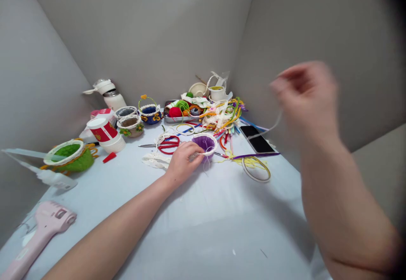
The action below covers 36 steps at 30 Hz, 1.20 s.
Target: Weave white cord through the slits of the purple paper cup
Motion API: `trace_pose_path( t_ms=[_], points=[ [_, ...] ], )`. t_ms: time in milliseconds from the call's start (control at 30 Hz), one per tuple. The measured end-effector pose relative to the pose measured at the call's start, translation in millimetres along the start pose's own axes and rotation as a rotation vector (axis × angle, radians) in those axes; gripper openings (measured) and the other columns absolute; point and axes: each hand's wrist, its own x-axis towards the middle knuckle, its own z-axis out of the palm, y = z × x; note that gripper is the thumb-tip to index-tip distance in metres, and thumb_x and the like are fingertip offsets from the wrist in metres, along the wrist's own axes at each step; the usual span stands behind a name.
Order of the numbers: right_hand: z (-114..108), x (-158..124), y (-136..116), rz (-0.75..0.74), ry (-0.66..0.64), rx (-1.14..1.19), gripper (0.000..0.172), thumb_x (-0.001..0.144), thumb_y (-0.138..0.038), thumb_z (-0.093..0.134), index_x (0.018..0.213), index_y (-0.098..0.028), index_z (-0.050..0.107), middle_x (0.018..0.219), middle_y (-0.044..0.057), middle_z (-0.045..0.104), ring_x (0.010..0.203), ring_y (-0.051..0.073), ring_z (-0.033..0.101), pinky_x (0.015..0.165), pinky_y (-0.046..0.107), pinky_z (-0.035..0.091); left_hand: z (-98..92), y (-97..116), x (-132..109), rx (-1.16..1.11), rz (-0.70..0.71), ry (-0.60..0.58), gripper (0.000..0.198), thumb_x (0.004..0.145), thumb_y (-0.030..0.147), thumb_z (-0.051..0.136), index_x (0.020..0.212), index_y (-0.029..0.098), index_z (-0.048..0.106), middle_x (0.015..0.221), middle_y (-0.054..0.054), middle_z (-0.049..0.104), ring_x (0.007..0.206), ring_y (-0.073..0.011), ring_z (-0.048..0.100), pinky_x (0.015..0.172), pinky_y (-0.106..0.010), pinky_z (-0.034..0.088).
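Note:
My left hand (187, 160) is closed on the near left rim of a small purple basket (198, 141) with a white edging, which sits on the table. Loose white thread crosses its opening and hangs down its near side. My right hand (306, 96) is raised high on the right, blurred by motion, with its fingertips pinched together. A white thread (275, 125) trails from it down toward the black phone (258, 139). Just left of the basket lie red-handled scissors (168, 144) and a strip of white lace (155, 160).
A pink glue gun (52, 220), a white glue bottle (58, 179) and a green basket (78, 161) are at the left. Behind stand paper cups (103, 132), small decorated baskets (130, 127) and a tray (174, 120) of yarn balls. A ring of tape (266, 179) lies right, near yellow threads.

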Motion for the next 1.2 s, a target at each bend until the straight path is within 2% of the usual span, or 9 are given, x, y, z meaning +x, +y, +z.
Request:
trace_pose_path(
  t_ms=[133, 267, 367, 567, 767, 833, 967, 1067, 1200],
  points=[
    [61, -51, -4, -0.008, -0.673, -0.042, 0.018, 0.084, -0.032, 0.06, 0.093, -0.02, 0.07, 0.061, -0.002, 0.059, 0.054, 0.012, 0.048, 0.053, 0.026, 0.034, 0.1, 0, -1, 0.015, 0.015, -0.002, 0.007, 0.083, 0.018, 0.062, 0.084, 0.02, 0.068, 0.088, -0.004, 0.069, 0.087, -0.0186, 0.061, 0.081, -0.033, 0.047],
    [94, -60, 4, -0.063, -0.833, -0.074, 0.014, 0.082, -0.021, 0.058, 0.081, -0.019, 0.071, 0.074, 0.001, 0.069, 0.066, 0.013, 0.057, 0.06, 0.024, 0.037, -0.2, -1, -2, 0.016, 0.017, -0.005, 0.006, 0.083, 0.018, 0.063, 0.084, 0.02, 0.069, 0.087, -0.003, 0.068, 0.086, -0.018, 0.06, 0.08, -0.033, 0.047],
    [96, -52, 5, -0.099, -0.692, -0.087, 0.016, 0.082, -0.019, 0.056, 0.07, -0.018, 0.068, 0.069, 0.001, 0.066, 0.063, 0.013, 0.055, 0.059, 0.024, 0.035, -0.3, 0, -2, 0.008, 0.011, -0.008, 0.006, 0.083, 0.016, 0.064, 0.084, 0.02, 0.069, 0.088, -0.003, 0.069, 0.088, -0.0183, 0.06, 0.081, -0.033, 0.046],
    [76, -30, 11, 0.011, 0.04, -0.021, 0.019, 0.087, -0.031, 0.055, 0.08, -0.017, 0.067, 0.063, 0.0, 0.059, 0.055, 0.012, 0.046, 0.056, 0.026, 0.034, -1.0, 1, -1, -0.006, 0.009, -0.017, 0.006, 0.083, 0.016, 0.063, 0.084, 0.02, 0.069, 0.089, -0.004, 0.07, 0.089, -0.0188, 0.06, 0.083, -0.034, 0.046],
    [54, -15, 24, 0.037, 0.298, -0.034, 0.016, 0.086, -0.03, 0.057, 0.08, -0.018, 0.066, 0.068, 0.002, 0.061, 0.058, 0.013, 0.048, 0.056, 0.028, 0.035, -2.0, 3, 0, 0.009, 0.003, -0.008, 0.007, 0.082, 0.016, 0.063, 0.082, 0.02, 0.068, 0.088, -0.004, 0.07, 0.088, -0.0191, 0.061, 0.083, -0.035, 0.047],
    [51, -13, 28, 0.038, 0.301, -0.04, 0.016, 0.086, -0.03, 0.057, 0.08, -0.017, 0.066, 0.067, 0.002, 0.061, 0.057, 0.013, 0.048, 0.056, 0.028, 0.035, -1.9, 3, 0, 0.011, 0.003, -0.008, 0.007, 0.082, 0.016, 0.063, 0.083, 0.02, 0.068, 0.088, -0.004, 0.07, 0.088, -0.0191, 0.062, 0.083, -0.035, 0.047],
    [52, -18, 28, 0.036, 0.029, -0.148, 0.013, 0.081, -0.024, 0.061, 0.089, -0.017, 0.067, 0.06, -0.001, 0.055, 0.053, 0.013, 0.045, 0.056, 0.027, 0.033, -1.4, 3, 0, 0.011, -0.004, -0.01, 0.006, 0.083, 0.018, 0.062, 0.082, 0.02, 0.068, 0.087, -0.004, 0.07, 0.088, -0.0194, 0.062, 0.083, -0.035, 0.047],
    [56, -36, 17, -0.034, -0.22, -0.151, 0.024, 0.08, -0.021, 0.06, 0.103, -0.019, 0.065, 0.058, -0.003, 0.053, 0.051, 0.012, 0.043, 0.055, 0.025, 0.031, -1.2, 3, 0, -0.001, -0.007, -0.007, 0.006, 0.083, 0.018, 0.062, 0.083, 0.02, 0.067, 0.088, -0.004, 0.07, 0.09, -0.0197, 0.062, 0.084, -0.035, 0.047],
    [70, -72, 2, -0.143, -0.604, -0.126, 0.015, 0.083, -0.028, 0.062, 0.096, -0.022, 0.066, 0.059, -0.004, 0.054, 0.053, 0.011, 0.045, 0.054, 0.023, 0.028, 0.2, 2, -1, -0.002, -0.001, -0.008, 0.008, 0.082, 0.016, 0.063, 0.088, 0.02, 0.067, 0.091, -0.004, 0.069, 0.092, -0.0193, 0.061, 0.084, -0.033, 0.047]
  ],
)
